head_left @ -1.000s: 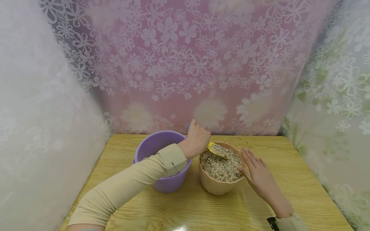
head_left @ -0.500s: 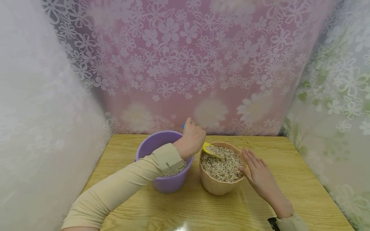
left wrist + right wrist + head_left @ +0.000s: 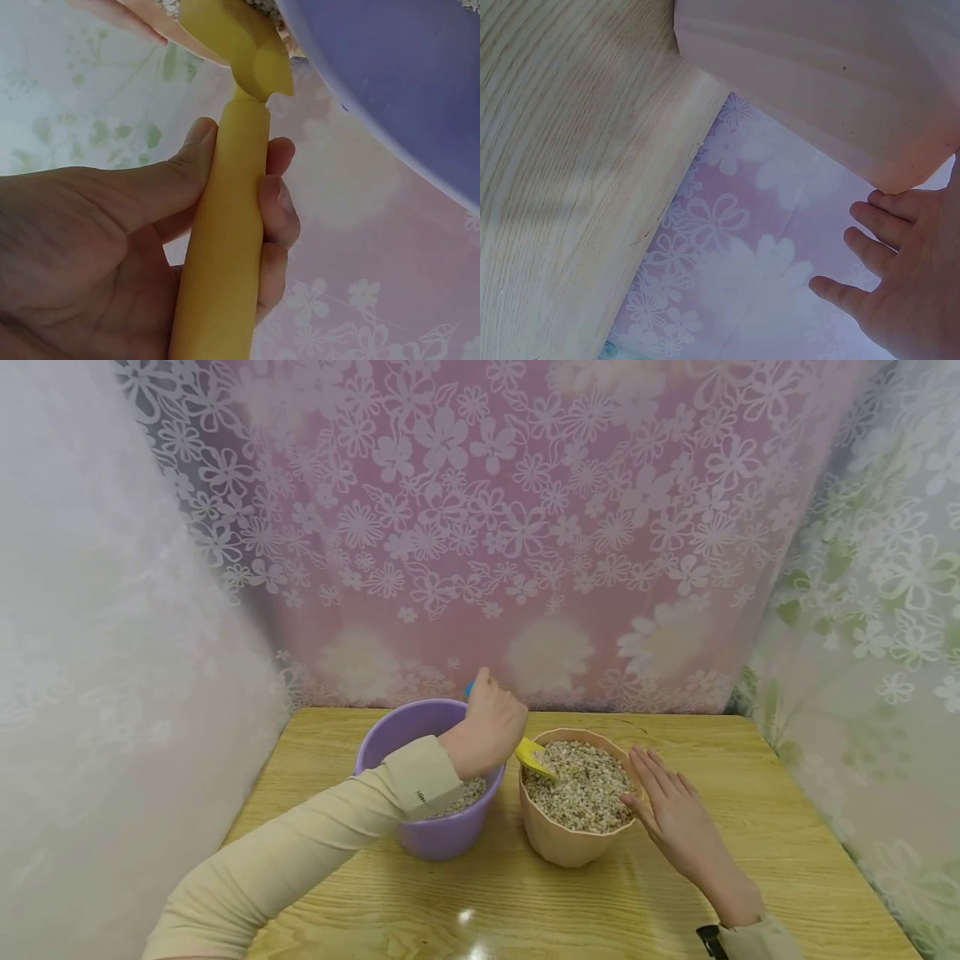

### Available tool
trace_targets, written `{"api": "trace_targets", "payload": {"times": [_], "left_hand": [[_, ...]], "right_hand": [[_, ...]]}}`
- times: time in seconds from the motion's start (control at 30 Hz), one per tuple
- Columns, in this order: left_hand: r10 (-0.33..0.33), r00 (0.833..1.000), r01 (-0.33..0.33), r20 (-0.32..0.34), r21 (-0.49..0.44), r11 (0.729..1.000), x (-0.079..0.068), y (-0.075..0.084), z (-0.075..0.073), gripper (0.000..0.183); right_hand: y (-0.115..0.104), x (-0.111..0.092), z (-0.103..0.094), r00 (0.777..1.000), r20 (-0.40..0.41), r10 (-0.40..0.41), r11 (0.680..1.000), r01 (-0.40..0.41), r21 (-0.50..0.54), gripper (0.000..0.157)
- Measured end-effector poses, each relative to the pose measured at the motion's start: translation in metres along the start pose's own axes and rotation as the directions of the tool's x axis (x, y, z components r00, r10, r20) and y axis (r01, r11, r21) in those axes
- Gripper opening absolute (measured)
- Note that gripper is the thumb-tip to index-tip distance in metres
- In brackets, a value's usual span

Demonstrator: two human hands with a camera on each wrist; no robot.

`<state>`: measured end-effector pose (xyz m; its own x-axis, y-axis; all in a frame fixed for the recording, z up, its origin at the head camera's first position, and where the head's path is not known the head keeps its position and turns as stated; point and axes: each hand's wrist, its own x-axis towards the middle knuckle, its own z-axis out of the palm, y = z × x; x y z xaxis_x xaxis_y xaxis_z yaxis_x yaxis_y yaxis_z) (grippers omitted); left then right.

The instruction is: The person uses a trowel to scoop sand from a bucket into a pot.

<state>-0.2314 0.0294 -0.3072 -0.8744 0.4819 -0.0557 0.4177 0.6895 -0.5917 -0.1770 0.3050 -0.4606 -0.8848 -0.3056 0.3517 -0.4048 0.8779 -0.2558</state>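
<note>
My left hand (image 3: 491, 722) grips the yellow handle of a small hand trowel (image 3: 229, 217), its fingers and thumb wrapped round it in the left wrist view. The trowel's yellow blade (image 3: 534, 758) lies over the left rim of a peach pot (image 3: 566, 847), its tip at the pale gravel (image 3: 585, 793) that fills the pot. My right hand (image 3: 678, 827) rests with straight fingers against the pot's right side. Left of the pot stands a purple bucket (image 3: 442, 839), partly hidden under my left forearm, with similar gravel (image 3: 468, 795) low inside.
Both containers stand on a wood-grain table (image 3: 390, 910). A pink flowered curtain (image 3: 480, 527) hangs behind its back edge, with pale sheets (image 3: 112, 652) at the sides. The bucket and pot stand close together, a narrow gap between them.
My left hand and the trowel have moved left, drawing the blade from the middle of the gravel towards the pot's left rim. The right hand has stayed at the pot.
</note>
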Motion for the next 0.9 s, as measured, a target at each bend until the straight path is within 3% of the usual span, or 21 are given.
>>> {"api": "trace_targets", "payload": {"times": [0.2, 0.43, 0.6, 0.77, 0.83, 0.9], "left_hand": [[0.028, 1.000, -0.028, 0.013, 0.019, 0.999, -0.009, -0.004, -0.007, 0.035], [0.059, 0.998, -0.057, -0.036, 0.058, 0.997, -0.018, -0.012, -0.010, 0.041], [-0.008, 0.991, -0.001, -0.133, -0.065, 0.998, -0.021, -0.018, 0.002, 0.027], [-0.071, 0.953, 0.008, -0.294, -0.209, 0.978, -0.024, -0.025, 0.021, 0.027], [-0.086, 0.945, 0.005, -0.316, -0.249, 0.969, -0.028, -0.028, 0.026, 0.027], [-0.107, 0.948, 0.018, -0.301, -0.285, 0.958, -0.031, -0.031, 0.031, 0.022]], "right_hand": [[-0.001, 0.001, -0.001, 1.000, -0.012, -0.009, 1.000, 0.009, -0.011, 0.069], [0.001, 0.002, 0.000, 1.000, -0.014, -0.017, 1.000, 0.017, -0.016, 0.068], [0.002, 0.002, 0.001, 1.000, -0.014, -0.020, 1.000, 0.020, -0.021, 0.068], [0.001, 0.003, 0.000, 1.000, -0.013, -0.024, 0.999, 0.024, -0.027, 0.068], [0.000, 0.003, 0.000, 1.000, -0.009, -0.022, 1.000, 0.022, -0.022, 0.069], [0.001, 0.002, 0.000, 1.000, -0.001, -0.016, 1.000, 0.016, -0.014, 0.069]]}}
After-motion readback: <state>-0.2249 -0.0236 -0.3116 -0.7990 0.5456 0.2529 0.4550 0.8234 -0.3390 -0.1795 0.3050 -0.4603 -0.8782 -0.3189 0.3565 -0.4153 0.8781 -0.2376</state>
